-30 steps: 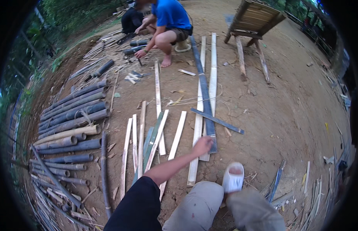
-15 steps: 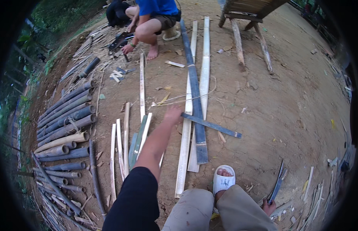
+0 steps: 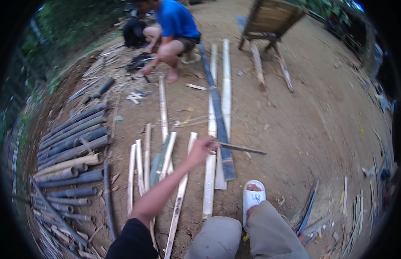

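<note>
My left hand is closed around one end of a short dark bamboo strip. The strip points right and is seen nearly edge-on, above long split bamboo slats. Under it lie a pale slat and a long dark slat, crossing at a shallow angle. Beyond my right knee, only a bit of my right hand shows, closed at the lower end of a long dark knife-like blade; its grip is hidden.
Cut bamboo poles are piled at the left, with pale split strips nearer me. A person in a blue shirt squats at the far left. A wooden chair stands at the back. Offcuts lie at the right.
My left hand has drawn nearer, raising the dark strip off the slats and turning it edge-on. The view has tilted up slightly. My right hand is now more hidden by my knee.
</note>
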Action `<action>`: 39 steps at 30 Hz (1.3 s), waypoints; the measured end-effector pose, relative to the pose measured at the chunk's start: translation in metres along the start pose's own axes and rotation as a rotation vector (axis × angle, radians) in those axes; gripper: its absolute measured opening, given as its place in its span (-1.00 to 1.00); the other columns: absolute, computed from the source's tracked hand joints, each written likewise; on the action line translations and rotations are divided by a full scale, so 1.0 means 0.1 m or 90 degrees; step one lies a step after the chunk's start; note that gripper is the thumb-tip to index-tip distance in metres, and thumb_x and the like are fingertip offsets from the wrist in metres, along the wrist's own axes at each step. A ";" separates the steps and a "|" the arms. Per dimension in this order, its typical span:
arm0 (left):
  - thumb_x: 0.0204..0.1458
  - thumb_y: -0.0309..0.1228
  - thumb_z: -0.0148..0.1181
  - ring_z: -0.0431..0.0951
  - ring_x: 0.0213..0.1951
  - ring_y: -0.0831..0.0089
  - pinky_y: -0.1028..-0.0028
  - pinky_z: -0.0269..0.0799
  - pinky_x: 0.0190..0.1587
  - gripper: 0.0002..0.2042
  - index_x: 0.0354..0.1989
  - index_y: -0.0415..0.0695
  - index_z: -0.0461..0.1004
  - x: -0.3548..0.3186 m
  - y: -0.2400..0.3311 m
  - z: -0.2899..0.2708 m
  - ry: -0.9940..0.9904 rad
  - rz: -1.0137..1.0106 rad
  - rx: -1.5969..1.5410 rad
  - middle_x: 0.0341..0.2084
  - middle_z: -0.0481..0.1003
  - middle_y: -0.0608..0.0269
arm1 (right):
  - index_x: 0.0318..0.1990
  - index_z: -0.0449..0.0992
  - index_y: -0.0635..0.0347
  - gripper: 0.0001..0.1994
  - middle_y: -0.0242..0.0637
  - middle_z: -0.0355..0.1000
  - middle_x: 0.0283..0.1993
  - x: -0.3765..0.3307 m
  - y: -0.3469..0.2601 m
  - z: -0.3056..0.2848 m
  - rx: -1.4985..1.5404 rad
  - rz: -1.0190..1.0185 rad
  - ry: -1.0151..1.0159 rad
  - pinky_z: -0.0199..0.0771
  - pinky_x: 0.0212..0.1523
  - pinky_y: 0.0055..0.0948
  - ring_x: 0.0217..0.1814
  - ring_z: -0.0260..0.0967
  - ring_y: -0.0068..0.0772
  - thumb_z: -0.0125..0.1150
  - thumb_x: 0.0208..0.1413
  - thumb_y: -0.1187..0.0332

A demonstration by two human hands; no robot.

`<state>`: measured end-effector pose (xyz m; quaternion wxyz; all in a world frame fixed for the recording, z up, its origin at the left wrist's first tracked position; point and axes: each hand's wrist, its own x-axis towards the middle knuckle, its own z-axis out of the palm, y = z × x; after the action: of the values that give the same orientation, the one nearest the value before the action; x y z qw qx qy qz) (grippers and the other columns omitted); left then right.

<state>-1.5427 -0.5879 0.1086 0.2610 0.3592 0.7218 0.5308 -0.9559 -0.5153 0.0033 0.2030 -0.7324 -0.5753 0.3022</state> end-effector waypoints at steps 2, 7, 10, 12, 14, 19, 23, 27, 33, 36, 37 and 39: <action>0.10 -0.45 0.25 0.64 -0.33 0.40 0.38 0.58 -0.23 -0.84 -0.17 -0.21 0.53 -0.28 0.26 0.33 0.001 0.210 0.124 -0.40 0.59 0.15 | -0.35 0.45 0.34 -0.69 -0.38 0.32 -0.55 -0.02 -0.21 -0.04 0.049 -0.048 -0.055 0.22 -0.49 -0.45 -0.50 0.19 -0.56 0.29 0.10 0.21; -0.01 -0.47 0.22 0.64 -0.24 0.26 0.36 0.59 -0.29 -0.74 -0.10 -0.16 0.48 -1.13 1.04 0.68 -0.045 0.483 0.346 -0.21 0.56 0.12 | -0.42 0.43 0.27 -0.66 -0.43 0.26 -0.62 -0.35 -0.67 -0.39 0.162 -0.145 -0.129 0.13 -0.55 -0.45 -0.55 0.14 -0.63 0.10 0.27 0.17; -0.01 -0.48 0.18 0.64 -0.16 0.28 0.44 0.60 -0.29 -0.70 -0.05 -0.18 0.46 -1.68 1.15 0.80 -0.091 0.562 0.445 -0.09 0.53 0.09 | -0.44 0.42 0.32 -0.63 -0.27 0.27 -0.64 -0.27 -1.19 -0.42 0.084 -0.299 -0.151 0.18 -0.54 -0.34 -0.58 0.20 -0.47 0.05 0.30 0.19; -0.04 -0.49 0.17 0.62 -0.10 0.26 0.43 0.61 -0.26 -0.61 0.05 -0.16 0.45 -2.12 1.06 0.80 -0.134 0.497 0.477 -0.04 0.52 0.06 | -0.44 0.43 0.27 -0.64 -0.29 0.28 -0.65 -0.39 -1.52 -0.27 0.074 -0.331 -0.206 0.18 -0.57 -0.38 -0.62 0.21 -0.40 0.05 0.30 0.17; -0.06 -0.50 0.17 0.61 -0.07 0.25 0.43 0.61 -0.24 -0.55 0.10 -0.16 0.44 -2.55 1.07 0.81 -0.217 0.437 0.495 -0.02 0.51 0.04 | -0.42 0.46 0.32 -0.61 -0.05 0.36 -0.63 -0.55 -1.50 -0.21 0.045 -0.329 -0.263 0.29 -0.51 -0.22 -0.60 0.35 -0.06 0.07 0.28 0.12; -0.13 -0.53 0.22 0.61 -0.05 0.24 0.42 0.61 -0.20 -0.52 0.08 -0.17 0.49 -3.15 1.07 1.05 -0.238 0.382 0.541 0.00 0.52 0.04 | -0.41 0.46 0.29 -0.59 0.01 0.40 -0.59 -0.71 -0.91 -0.06 -0.029 -0.407 -0.357 0.37 -0.48 -0.09 -0.50 0.42 0.15 0.07 0.26 0.07; -0.13 -0.57 0.22 0.64 -0.11 0.26 0.43 0.61 -0.19 -0.61 -0.04 -0.20 0.57 -3.36 0.92 1.21 -0.178 0.353 0.493 -0.06 0.56 0.04 | -0.37 0.45 0.23 -0.62 -0.02 0.44 -0.54 -0.94 -0.69 -0.08 -0.029 -0.484 -0.492 0.44 -0.45 -0.05 -0.48 0.45 0.12 0.09 0.24 0.04; -0.10 -0.59 0.18 0.66 -0.17 0.26 0.43 0.61 -0.18 -0.68 -0.10 -0.21 0.60 -3.64 1.02 1.23 -0.155 0.343 0.492 -0.15 0.60 0.08 | -0.36 0.42 0.17 -0.60 -0.09 0.45 -0.52 -1.07 -0.85 -0.24 -0.024 -0.604 -0.591 0.46 -0.50 -0.08 -0.50 0.46 0.06 0.12 0.21 -0.02; -0.08 -0.60 0.13 0.66 -0.17 0.23 0.40 0.62 -0.20 -0.69 -0.11 -0.24 0.60 -3.68 1.10 1.40 -0.164 0.362 0.492 -0.16 0.61 0.07 | -0.36 0.41 0.17 -0.56 -0.09 0.45 -0.52 -1.02 -0.82 -0.28 -0.084 -0.646 -0.631 0.47 -0.53 -0.10 -0.54 0.47 0.04 0.06 0.22 -0.09; -0.09 -0.68 0.22 0.68 -0.26 0.18 0.39 0.64 -0.25 -0.79 -0.24 -0.25 0.62 -3.69 1.10 1.42 -0.142 0.331 0.492 -0.26 0.63 0.01 | -0.36 0.41 0.18 -0.54 -0.07 0.46 -0.50 -0.80 -0.78 -0.09 -0.156 -0.607 -0.609 0.48 -0.51 -0.06 -0.54 0.47 0.05 0.01 0.24 -0.10; -0.09 -0.69 0.21 0.68 -0.26 0.16 0.37 0.64 -0.25 -0.78 -0.24 -0.26 0.61 -3.68 1.10 1.43 -0.149 0.325 0.491 -0.26 0.63 0.01 | -0.36 0.40 0.18 -0.54 -0.06 0.46 -0.50 -0.63 -0.73 0.01 -0.182 -0.569 -0.590 0.48 -0.51 -0.05 -0.53 0.47 0.06 0.00 0.24 -0.10; -0.10 -0.70 0.20 0.68 -0.26 0.13 0.35 0.64 -0.24 -0.77 -0.23 -0.27 0.61 -3.68 1.10 1.41 -0.150 0.305 0.494 -0.26 0.62 -0.01 | -0.34 0.40 0.18 -0.54 -0.05 0.47 -0.49 -0.60 -0.73 0.06 -0.197 -0.544 -0.570 0.48 -0.49 -0.02 -0.53 0.47 0.08 -0.02 0.25 -0.10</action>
<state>-1.1863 -0.7791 0.1691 0.0579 0.6444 0.7292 0.2228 -1.0219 -0.5554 0.0583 -0.0627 -0.2615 -0.8829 0.3849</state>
